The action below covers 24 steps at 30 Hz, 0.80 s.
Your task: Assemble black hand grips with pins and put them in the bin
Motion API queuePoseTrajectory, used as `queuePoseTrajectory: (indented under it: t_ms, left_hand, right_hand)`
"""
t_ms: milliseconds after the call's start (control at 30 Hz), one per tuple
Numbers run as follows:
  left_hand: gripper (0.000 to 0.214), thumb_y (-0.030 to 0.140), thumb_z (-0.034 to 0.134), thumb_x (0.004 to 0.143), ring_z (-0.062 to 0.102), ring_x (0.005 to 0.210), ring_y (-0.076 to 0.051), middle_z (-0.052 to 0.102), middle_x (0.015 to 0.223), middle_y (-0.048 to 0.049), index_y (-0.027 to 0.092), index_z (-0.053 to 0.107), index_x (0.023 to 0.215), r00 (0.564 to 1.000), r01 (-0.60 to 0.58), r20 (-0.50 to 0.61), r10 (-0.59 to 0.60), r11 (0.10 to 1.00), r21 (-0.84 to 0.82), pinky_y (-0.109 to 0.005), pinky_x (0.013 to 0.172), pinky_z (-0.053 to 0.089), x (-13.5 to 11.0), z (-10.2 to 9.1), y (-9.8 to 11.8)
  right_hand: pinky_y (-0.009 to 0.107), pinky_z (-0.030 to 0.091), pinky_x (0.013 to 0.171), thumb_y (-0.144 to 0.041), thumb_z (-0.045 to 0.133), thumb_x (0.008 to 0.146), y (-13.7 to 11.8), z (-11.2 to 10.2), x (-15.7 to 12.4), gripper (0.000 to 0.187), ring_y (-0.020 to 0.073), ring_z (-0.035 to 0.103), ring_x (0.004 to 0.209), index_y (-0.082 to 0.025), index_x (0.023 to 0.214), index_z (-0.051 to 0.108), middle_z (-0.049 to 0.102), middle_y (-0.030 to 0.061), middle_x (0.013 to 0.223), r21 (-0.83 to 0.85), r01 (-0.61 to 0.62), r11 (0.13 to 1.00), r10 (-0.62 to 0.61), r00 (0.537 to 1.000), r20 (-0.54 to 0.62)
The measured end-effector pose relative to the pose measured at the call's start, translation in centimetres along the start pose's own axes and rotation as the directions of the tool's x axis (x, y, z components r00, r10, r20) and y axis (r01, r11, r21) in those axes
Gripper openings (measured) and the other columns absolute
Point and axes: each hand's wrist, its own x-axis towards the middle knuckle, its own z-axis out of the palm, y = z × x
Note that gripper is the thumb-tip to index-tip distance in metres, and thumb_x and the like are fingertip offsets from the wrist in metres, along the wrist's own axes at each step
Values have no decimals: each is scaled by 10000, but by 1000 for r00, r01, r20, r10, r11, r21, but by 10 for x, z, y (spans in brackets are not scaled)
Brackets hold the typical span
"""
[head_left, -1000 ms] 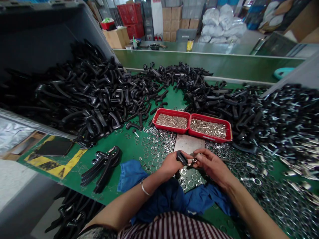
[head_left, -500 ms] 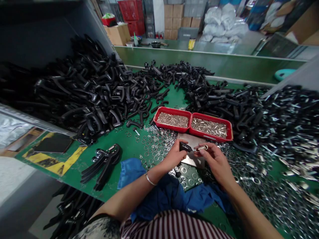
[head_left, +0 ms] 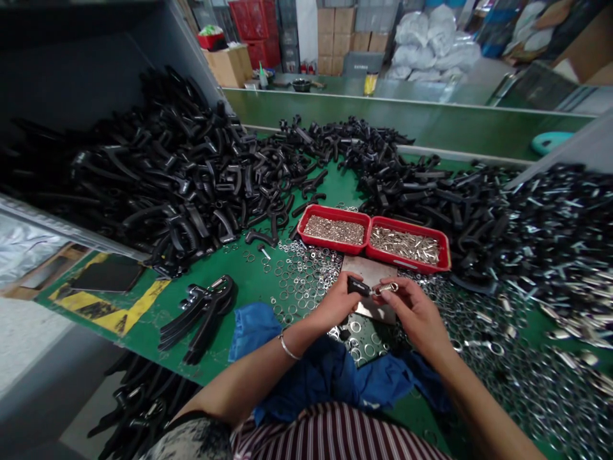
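My left hand (head_left: 336, 300) is closed around a small black plastic part (head_left: 357, 287) with a thin metal rod at its right end. Opposite it, my right hand (head_left: 416, 308) pinches a metal coil spring (head_left: 387, 287) between thumb and fingers. The spring and the rod end are close together; whether they touch I cannot tell. Both hands are over a flat metal plate (head_left: 376, 311). Behind the plate stand two joined red trays: the left tray (head_left: 330, 245) holds tiny metal pieces, the right tray (head_left: 407, 260) short metal pins.
Black plastic handles (head_left: 211, 172) are heaped at the left and back. Metal rings (head_left: 299, 281) lie scattered around the plate, with more at the right. A stack of clamp-like black handles (head_left: 198, 316) lies at the left front. Blue cloth (head_left: 253, 329) covers the near edge.
The view has shifted slightly. Both hands keep almost the same pose, with the black plastic part and the coil spring still held close together.
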Motion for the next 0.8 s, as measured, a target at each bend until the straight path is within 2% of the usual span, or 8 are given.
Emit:
queuePoseTrajectory:
  t_ms: [133, 233, 333, 467, 567, 633, 700, 800]
  left_hand:
    - [349, 144, 560, 754, 457, 488, -101, 486, 579, 85, 205, 436, 1075, 998, 33, 64, -27, 995, -99, -212, 495, 372, -5, 9, -4]
    - [412, 134, 613, 717, 464, 459, -92, 540, 648, 65, 201, 432, 1080, 972, 104, 219, -91, 994, -46, -223, 471, 386, -15, 14, 0]
    - [540, 190, 747, 685, 538, 518, -110, 603, 747, 17, 190, 439, 1128, 906, 101, 410, -104, 994, 27, -242, 493, 429, -28, 9, 14]
    - [439, 515, 619, 856, 445, 441, -60, 654, 762, -39, 174, 482, 1094, 811, 211, 584, -41, 951, -227, -221, 452, 370, -43, -6, 25]
    - [372, 487, 604, 858, 351, 357, -41, 640, 670, -3, 174, 503, 1031, 905, 190, 423, -38, 927, -323, -200, 389, 271, -54, -17, 20]
    - [340, 439, 631, 846, 436, 400, -61, 640, 663, 8, 174, 513, 1023, 977, 68, 215, 5, 942, -329, -195, 414, 302, -64, -28, 15]
    - [314, 453, 604, 874, 499, 470, -75, 657, 693, -4, 170, 526, 988, 999, -19, 41, 34, 946, -322, -199, 478, 360, -76, -46, 13]
    - [306, 469, 576, 902, 522, 523, -81, 674, 716, -19, 167, 537, 938, 995, -35, -98, 7, 957, -287, -211, 556, 404, -91, -80, 13]
  right_hand:
    - [378, 505, 859, -477, 651, 874, 2, 0, 3, 292, 237, 665, 938, -270, 1080, 639, 703, 46, 1037, -27, 0, 1000, 1, 1000, 14]
    - [350, 514, 810, -478, 693, 840, 11, 0, 7, 300, 224, 648, 900, -249, 1033, 664, 693, 50, 1018, 98, -72, 993, 65, 995, 71]
    - [329, 520, 756, -452, 704, 841, 14, -3, 7, 275, 200, 647, 833, -238, 1010, 664, 686, 48, 979, 288, -191, 938, 142, 973, 184]
    - [328, 513, 746, -432, 690, 861, 1, 3, 17, 228, 197, 646, 830, -244, 988, 673, 687, 39, 936, 306, -205, 930, 89, 931, 354]
    - [346, 505, 771, -478, 607, 911, -13, 32, 41, 272, 199, 646, 842, -230, 1000, 677, 701, 53, 962, 194, -20, 981, -53, 930, 363]
    - [354, 496, 785, -438, 502, 976, -18, 64, 64, 283, 196, 635, 857, -216, 1033, 668, 697, 64, 978, -13, 252, 968, -232, 910, 344]
    - [373, 469, 858, -322, 490, 988, -20, 101, 86, 225, 209, 603, 923, -195, 976, 675, 686, 75, 968, -266, 564, 781, -410, 786, 463]
    - [431, 407, 938, -210, 576, 925, -18, 150, 112, 130, 265, 532, 1018, -166, 874, 687, 661, 120, 953, -356, 699, 620, -456, 691, 562]
